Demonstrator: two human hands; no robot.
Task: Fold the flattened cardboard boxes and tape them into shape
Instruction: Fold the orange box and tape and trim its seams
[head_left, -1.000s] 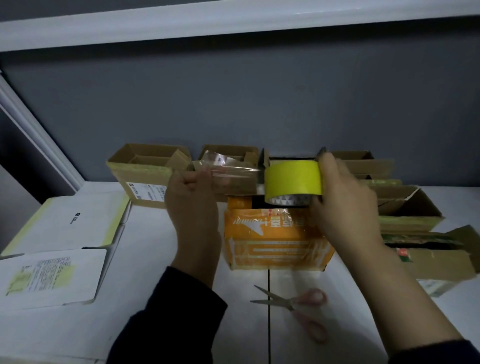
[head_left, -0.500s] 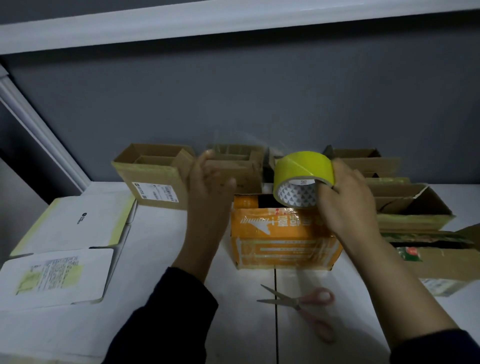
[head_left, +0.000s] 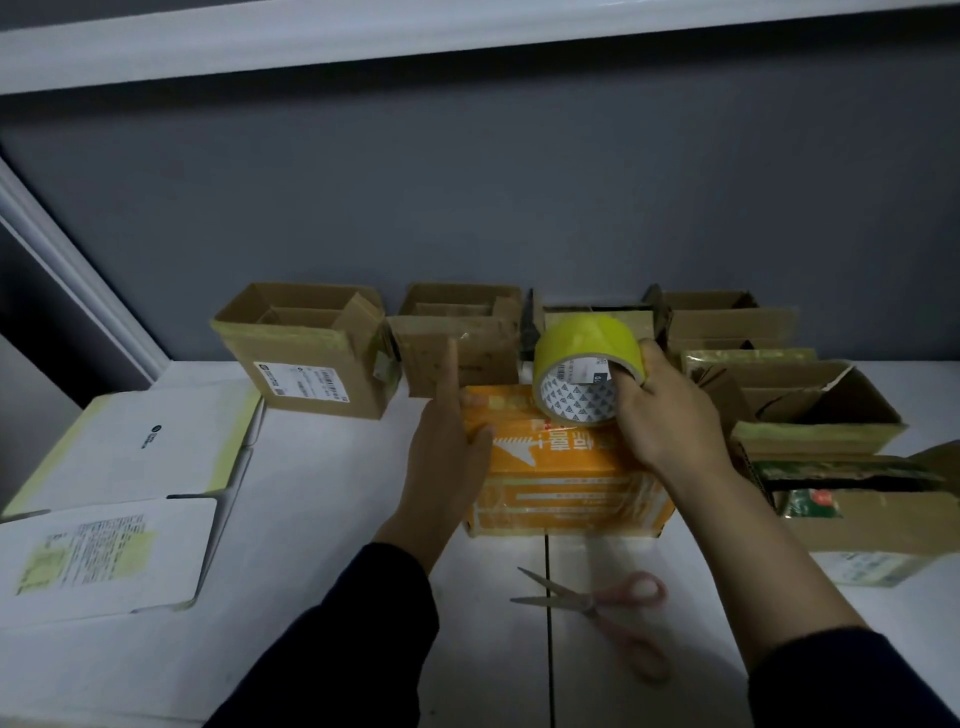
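An orange printed cardboard box (head_left: 561, 488) stands on the white table (head_left: 332, 519) in front of me. My right hand (head_left: 660, 415) grips a yellow tape roll (head_left: 582, 369) above the box's top, fingers inside the core. My left hand (head_left: 447, 441) lies against the box's left top corner with straight fingers, thumb on the top. Any tape strip between roll and box is too faint to make out.
Several open brown boxes (head_left: 306, 353) line the grey wall and fill the right side (head_left: 821, 410). Pink-handled scissors (head_left: 602, 608) lie near the front, just right of the table seam. Flat white mailer cartons (head_left: 130, 493) lie on the left.
My left hand let go of the pulled tape strip and came down onto the box's left corner. The roll tilted and lowered toward the box top.
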